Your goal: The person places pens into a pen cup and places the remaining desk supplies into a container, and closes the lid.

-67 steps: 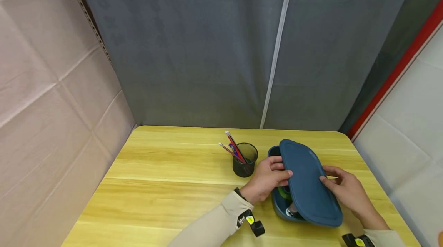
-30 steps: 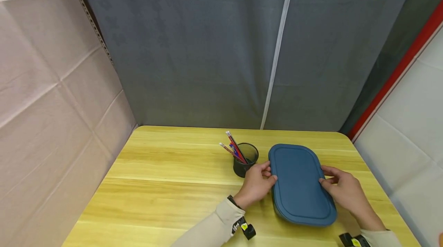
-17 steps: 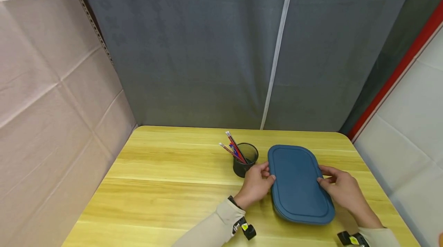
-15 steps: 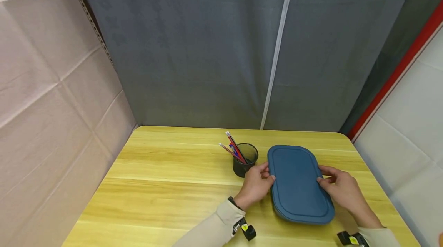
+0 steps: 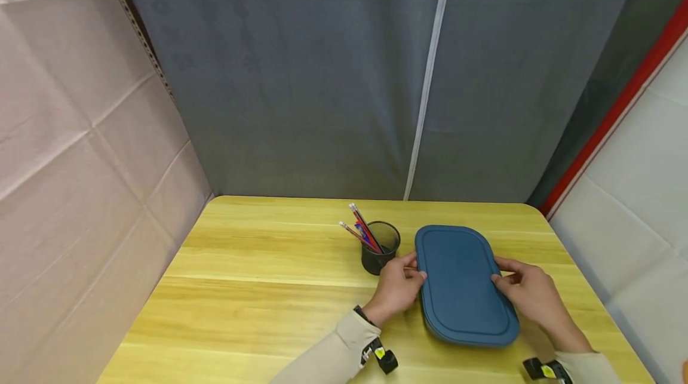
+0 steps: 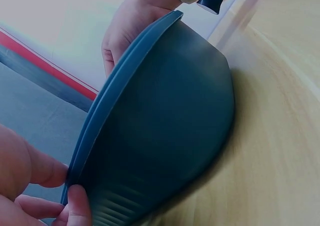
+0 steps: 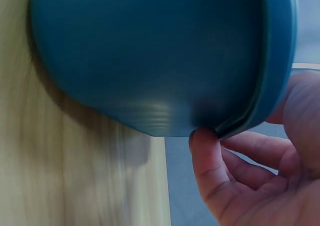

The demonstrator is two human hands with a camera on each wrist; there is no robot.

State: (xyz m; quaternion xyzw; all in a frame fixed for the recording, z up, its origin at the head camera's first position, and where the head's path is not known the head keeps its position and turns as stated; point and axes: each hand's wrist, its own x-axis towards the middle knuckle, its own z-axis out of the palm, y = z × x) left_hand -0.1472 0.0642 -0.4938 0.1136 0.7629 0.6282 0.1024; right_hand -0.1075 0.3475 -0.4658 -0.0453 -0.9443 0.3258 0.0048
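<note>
A dark blue lidded storage box (image 6: 170, 116) stands on the table, its rounded rectangular lid (image 5: 463, 285) lying flat over the top. At the lid's left long edge, my left hand (image 5: 398, 286) pinches the rim, thumb on top and fingertips (image 6: 77, 203) below it. Opposite, my right hand (image 5: 531, 293) pinches the right edge the same way, with a fingertip (image 7: 204, 148) tucked under the rim. Ribbed grip lines show on the box walls near both hands. The box's contents are hidden by the lid.
Just behind my left hand stands a black mesh pen cup (image 5: 380, 261) holding several pencils and pens (image 5: 364, 232) that lean left. The wooden table (image 5: 258, 288) ends at a grey curtain (image 5: 301, 85), with pale cloth walls on both sides.
The lid was tilted and partly off, showing something green and something shiny inside; it has come down flat over the box. My left hand shifted slightly left with it. Lately both hands stay almost still.
</note>
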